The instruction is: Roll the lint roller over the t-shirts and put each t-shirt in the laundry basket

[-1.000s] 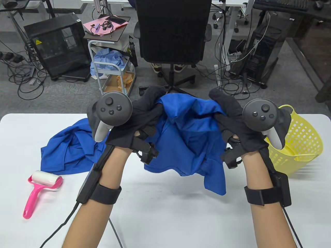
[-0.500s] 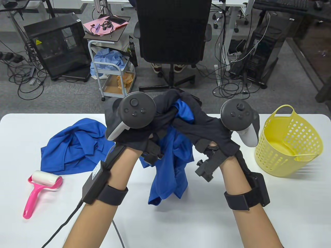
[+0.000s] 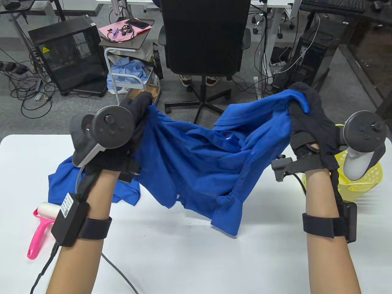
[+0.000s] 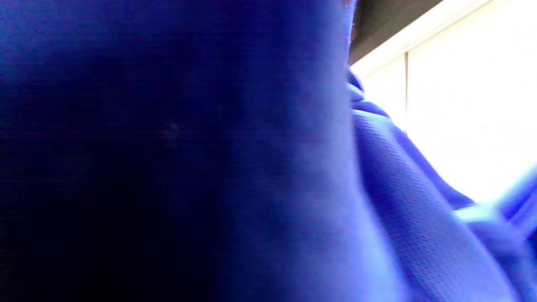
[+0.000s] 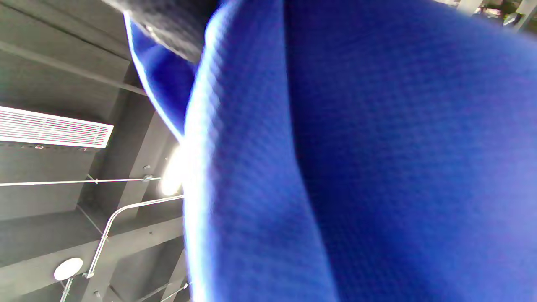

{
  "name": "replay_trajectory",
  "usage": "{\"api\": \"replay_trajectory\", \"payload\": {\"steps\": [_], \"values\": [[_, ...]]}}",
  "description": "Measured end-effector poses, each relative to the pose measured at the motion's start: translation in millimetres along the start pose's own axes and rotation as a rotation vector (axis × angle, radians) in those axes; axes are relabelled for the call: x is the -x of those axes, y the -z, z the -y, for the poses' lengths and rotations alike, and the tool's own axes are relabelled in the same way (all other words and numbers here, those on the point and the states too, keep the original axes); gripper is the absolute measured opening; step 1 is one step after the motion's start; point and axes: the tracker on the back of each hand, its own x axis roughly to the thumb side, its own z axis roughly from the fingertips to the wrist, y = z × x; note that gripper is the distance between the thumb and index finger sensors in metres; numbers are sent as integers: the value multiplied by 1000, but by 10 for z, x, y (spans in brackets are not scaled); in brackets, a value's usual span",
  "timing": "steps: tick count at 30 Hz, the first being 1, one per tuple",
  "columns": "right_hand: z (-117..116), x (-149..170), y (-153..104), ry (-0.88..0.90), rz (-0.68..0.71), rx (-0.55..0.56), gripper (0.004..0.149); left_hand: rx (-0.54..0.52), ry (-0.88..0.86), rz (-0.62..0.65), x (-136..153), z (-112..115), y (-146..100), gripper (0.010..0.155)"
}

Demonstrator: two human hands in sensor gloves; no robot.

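Note:
A blue t-shirt (image 3: 202,159) hangs stretched in the air above the white table (image 3: 196,254). My left hand (image 3: 139,107) grips its left edge and my right hand (image 3: 301,101) grips its right edge, both raised and held wide apart. The blue fabric (image 4: 209,167) fills the left wrist view, and that same cloth (image 5: 377,167) covers most of the right wrist view, hiding the fingers. A second blue t-shirt (image 3: 64,180) lies crumpled on the table behind my left forearm. The pink lint roller (image 3: 41,228) lies at the table's left edge. The yellow laundry basket (image 3: 364,180) stands behind my right wrist.
Beyond the table's far edge stand a black office chair (image 3: 205,39), a small cart (image 3: 131,79) with cloths, and computer towers among floor cables. A black cable (image 3: 119,272) trails over the table from my left wrist.
My hands, bunched together at the centre half a second ago, have swung wide apart and lifted. The held shirt has gone from a hanging bundle to a spread sheet.

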Motion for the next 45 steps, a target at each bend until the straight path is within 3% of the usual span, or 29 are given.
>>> {"api": "replay_trajectory", "payload": {"steps": [4, 7, 10, 13, 15, 16, 19, 22, 23, 25, 26, 29, 31, 34, 39, 42, 45], "values": [[70, -97, 27, -97, 24, 59, 47, 47, 23, 13, 12, 34, -1, 48], [119, -124, 59, -164, 40, 72, 44, 80, 89, 63, -12, 66, 1, 41], [182, -43, 82, -185, 15, 68, 41, 210, 42, 87, 66, 127, 12, 43], [238, 104, 95, -247, -15, 53, 46, 292, 0, 78, 159, 170, 13, 50], [257, 175, 86, -313, -25, 56, 47, 348, 31, 68, 177, 193, 4, 76], [274, 221, 79, -358, -20, 87, 47, 403, 32, 69, 167, 223, 18, 77], [306, 312, 67, -404, -11, 119, 47, 479, 270, 46, 107, 288, 42, 84], [287, 403, 58, -437, -29, 55, 54, 393, 472, -19, 40, 318, 85, 56], [235, 433, 48, -460, -27, 20, 56, 319, 500, -26, 7, 300, 105, 43], [144, 455, 33, -516, -23, -22, 56, 132, 522, -4, -80, 238, 104, 38], [70, 460, 20, -569, -4, -50, 53, 10, 486, 43, -151, 187, 111, 38], [-145, 431, -3, -650, 48, -104, 44, -157, 252, 96, -350, 62, 84, 38], [-332, 359, -24, -629, 83, -170, 49, -241, 48, 158, -563, -35, 71, 39], [-564, 191, -64, -589, 147, -256, 63, -290, -68, 264, -827, -116, 64, 40], [-948, -109, -202, -520, 262, -479, 77, -232, -181, 388, -1066, -46, 18, 40], [-1142, -151, -256, -486, 264, -526, 71, -201, -185, 422, -1082, 85, -18, 40], [-1251, -101, -274, -402, 238, -592, 52, -177, -146, 399, -1060, 136, -31, 40]]}}
